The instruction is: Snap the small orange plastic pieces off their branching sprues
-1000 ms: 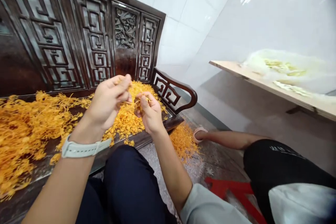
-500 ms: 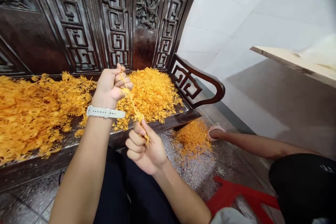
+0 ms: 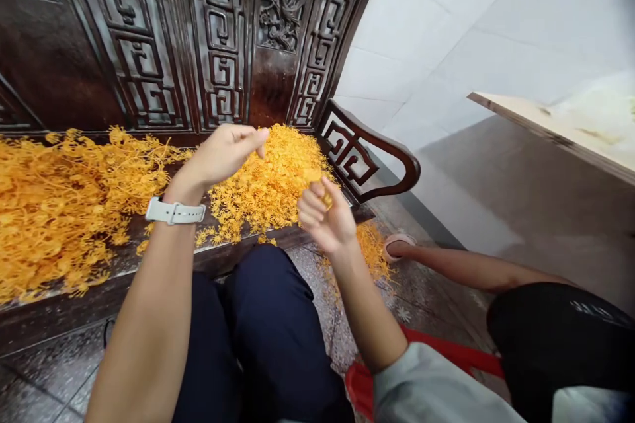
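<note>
My left hand [image 3: 225, 153], with a pale watch strap [image 3: 176, 211] at the wrist, hangs palm down near the heap of orange-yellow flower pieces [image 3: 270, 175] on the bench. Its thumb points right and the fingers bend together beneath. Whatever they might hold is hidden. My right hand [image 3: 327, 218] is raised to the right of that heap, in front of the bench edge. Its fingers are curled around a small yellow flower piece [image 3: 327, 199], which shows beside the thumb.
A bigger pile of stringy orange sprigs [image 3: 54, 211] covers the left of the carved dark wooden bench [image 3: 275, 89]. Orange strands [image 3: 374, 251] lie on the floor beside another person's foot [image 3: 397, 248]. A red stool [image 3: 464, 353] and a wooden board [image 3: 546, 129] stand at right.
The yellow strand stretched between my hands no longer shows. My hands have moved apart: the right hand went up and rightward, and the left turned palm down over the bench.
</note>
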{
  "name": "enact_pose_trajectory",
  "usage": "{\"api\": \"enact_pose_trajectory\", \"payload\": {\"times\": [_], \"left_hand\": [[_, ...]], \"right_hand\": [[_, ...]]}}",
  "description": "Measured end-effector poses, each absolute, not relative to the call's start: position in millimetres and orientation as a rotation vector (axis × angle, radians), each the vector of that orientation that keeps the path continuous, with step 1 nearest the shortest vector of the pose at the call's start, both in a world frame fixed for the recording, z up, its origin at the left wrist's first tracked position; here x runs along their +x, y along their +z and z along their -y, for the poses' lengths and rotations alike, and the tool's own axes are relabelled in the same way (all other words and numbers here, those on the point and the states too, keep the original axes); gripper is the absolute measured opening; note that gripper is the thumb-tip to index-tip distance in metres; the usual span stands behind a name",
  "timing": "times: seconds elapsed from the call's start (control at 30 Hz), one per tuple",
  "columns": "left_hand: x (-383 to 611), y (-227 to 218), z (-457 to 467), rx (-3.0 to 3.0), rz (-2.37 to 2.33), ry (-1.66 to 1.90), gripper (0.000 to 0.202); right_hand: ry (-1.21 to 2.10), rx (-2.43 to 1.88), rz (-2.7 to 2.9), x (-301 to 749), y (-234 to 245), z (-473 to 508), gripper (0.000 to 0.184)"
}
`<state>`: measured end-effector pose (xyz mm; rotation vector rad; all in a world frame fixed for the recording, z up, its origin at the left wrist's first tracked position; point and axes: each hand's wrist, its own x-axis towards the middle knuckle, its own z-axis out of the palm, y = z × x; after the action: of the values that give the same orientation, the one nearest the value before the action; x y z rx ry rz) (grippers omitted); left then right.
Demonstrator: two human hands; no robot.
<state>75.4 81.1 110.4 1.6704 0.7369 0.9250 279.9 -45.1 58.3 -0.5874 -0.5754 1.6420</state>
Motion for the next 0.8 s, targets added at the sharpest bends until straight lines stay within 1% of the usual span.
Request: {"api": "enact_pose_trajectory", "payload": {"times": [0.1,0.17,0.27,0.33,0.43,0.53,0.6,0.7,0.77,0.8], "left_hand": [[82.3,99.9,-80.4,2.130,-0.800,0.663,0.049],[88.8,92.0,-82.8,2.264,-0.847,0.539,0.052],[94.9,79.2,-90.2,2.361,-0.942,0.454,0.049],[96.9,71.5,-95.2,2.437,-0.988,0.397,0.046],[101.1,65.7,-97.1,2.523,-1.039,0.262,0.042],[106.2,70.1,-91.3,2.558,-1.132,0.292,0.038],[107.8,76.3,-85.1,2.558,-1.130,0.322,0.038],[107.8,82.8,-77.5,2.533,-1.048,0.355,0.041],[107.2,82.8,-76.0,2.539,-1.061,0.439,0.042],[107.0,81.8,-76.4,2.548,-1.093,0.482,0.042]], "right_hand": [[1.484,-0.675,0.662,314.5,61.6,6.2,0.043],[1.418,-0.789,0.729,329.5,55.1,-20.9,0.045],[1.250,-1.002,0.864,342.3,34.5,-58.6,0.048],[1.145,-1.103,0.964,345.7,19.8,-80.1,0.044],[1.080,-1.164,1.018,344.8,5.2,-109.8,0.039],[1.112,-1.123,0.994,344.8,1.7,-142.2,0.043],[1.120,-1.076,0.926,351.3,3.4,-164.2,0.042],[1.000,-1.119,0.740,370.8,7.0,-187.8,0.041],[0.956,-1.233,0.729,384.5,8.8,-191.8,0.050],[0.970,-1.302,0.786,389.7,9.7,-190.2,0.060]]}}
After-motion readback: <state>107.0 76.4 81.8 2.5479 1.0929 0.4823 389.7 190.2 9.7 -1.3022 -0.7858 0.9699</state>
